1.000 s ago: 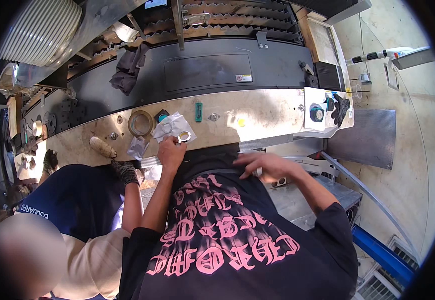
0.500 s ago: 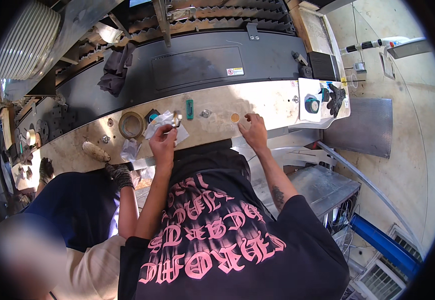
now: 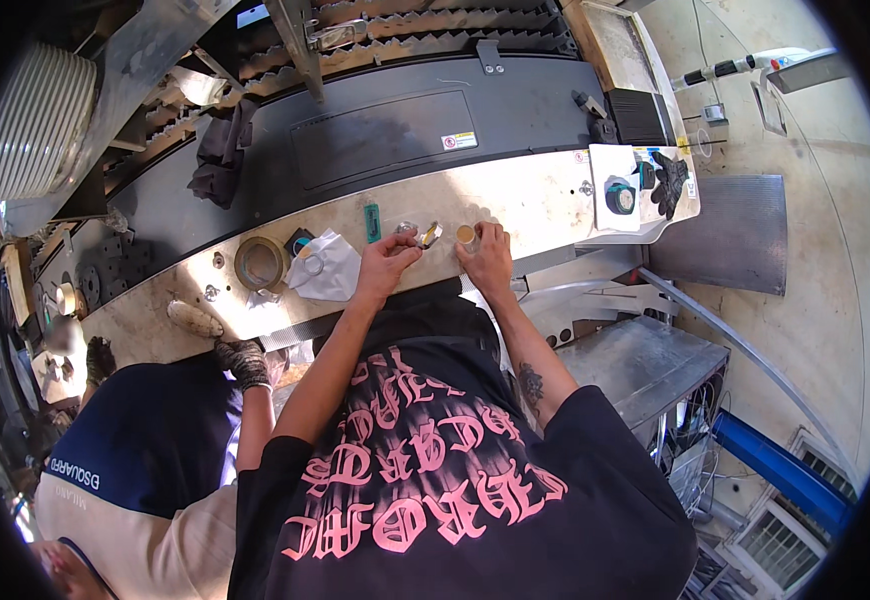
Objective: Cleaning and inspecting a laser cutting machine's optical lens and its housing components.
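My left hand (image 3: 387, 268) pinches a small shiny metal piece (image 3: 429, 236) with a yellowish patch, held just above the pale bench top. Close to its right, my right hand (image 3: 488, 258) has its fingers closed on a small round amber-topped disc (image 3: 466, 234) at the bench surface. The kind of either piece is too small to make out. A green rectangular case (image 3: 373, 223) lies beyond my left hand. To the left of that hand, a crumpled white cloth (image 3: 330, 272) is spread beside a wide roll of tape (image 3: 260, 264).
A co-worker's gloved hand (image 3: 243, 362) rests at the bench edge on my left, near a pale oblong piece (image 3: 195, 319). A dark cloth (image 3: 223, 155) hangs over the grey machine panel (image 3: 385, 135). A black glove (image 3: 669, 183) lies at the bench's right end.
My left hand has moved right with the metal piece, away from the white cloth. My right hand has closed on the disc it was beside. The co-worker has leaned lower.
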`<act>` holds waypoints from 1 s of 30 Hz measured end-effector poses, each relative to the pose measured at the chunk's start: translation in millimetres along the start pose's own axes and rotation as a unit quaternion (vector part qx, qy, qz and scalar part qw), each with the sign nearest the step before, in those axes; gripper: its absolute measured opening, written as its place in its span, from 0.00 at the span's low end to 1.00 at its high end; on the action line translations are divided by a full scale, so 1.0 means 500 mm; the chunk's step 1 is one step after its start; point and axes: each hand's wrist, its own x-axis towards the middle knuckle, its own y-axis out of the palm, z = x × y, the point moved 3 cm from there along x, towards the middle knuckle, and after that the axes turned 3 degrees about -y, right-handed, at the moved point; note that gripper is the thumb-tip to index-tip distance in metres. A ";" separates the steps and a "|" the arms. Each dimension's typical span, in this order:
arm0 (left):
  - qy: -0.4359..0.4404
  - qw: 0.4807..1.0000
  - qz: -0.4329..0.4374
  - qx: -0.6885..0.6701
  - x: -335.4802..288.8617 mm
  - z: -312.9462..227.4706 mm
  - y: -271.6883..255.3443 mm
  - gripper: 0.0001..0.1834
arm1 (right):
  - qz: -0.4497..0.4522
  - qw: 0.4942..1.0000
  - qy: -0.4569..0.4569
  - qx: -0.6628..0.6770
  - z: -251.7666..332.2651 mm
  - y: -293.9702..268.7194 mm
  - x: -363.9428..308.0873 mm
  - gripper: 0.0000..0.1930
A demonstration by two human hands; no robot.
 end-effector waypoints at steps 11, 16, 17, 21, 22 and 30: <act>0.011 0.999 -0.013 0.028 0.016 0.015 -0.021 0.09 | -0.009 1.000 -0.010 -0.009 0.001 0.001 0.003 0.23; 0.026 0.998 -0.003 0.062 0.019 0.015 -0.023 0.10 | -0.014 1.000 -0.017 -0.009 0.003 -0.001 0.003 0.21; 0.026 0.998 -0.003 0.062 0.020 0.018 -0.024 0.10 | -0.014 1.000 -0.017 -0.009 0.003 0.000 0.003 0.21; 0.034 0.997 -0.002 0.070 0.022 0.023 -0.028 0.10 | -0.003 1.000 -0.015 -0.021 0.003 0.001 0.004 0.21; 0.038 0.996 -0.002 0.080 0.022 0.023 -0.029 0.10 | 0.005 1.000 -0.013 -0.023 0.003 0.001 0.004 0.22; 0.029 0.998 -0.008 0.058 0.016 0.017 -0.034 0.10 | -0.010 1.000 -0.003 -0.006 -0.004 0.000 0.005 0.21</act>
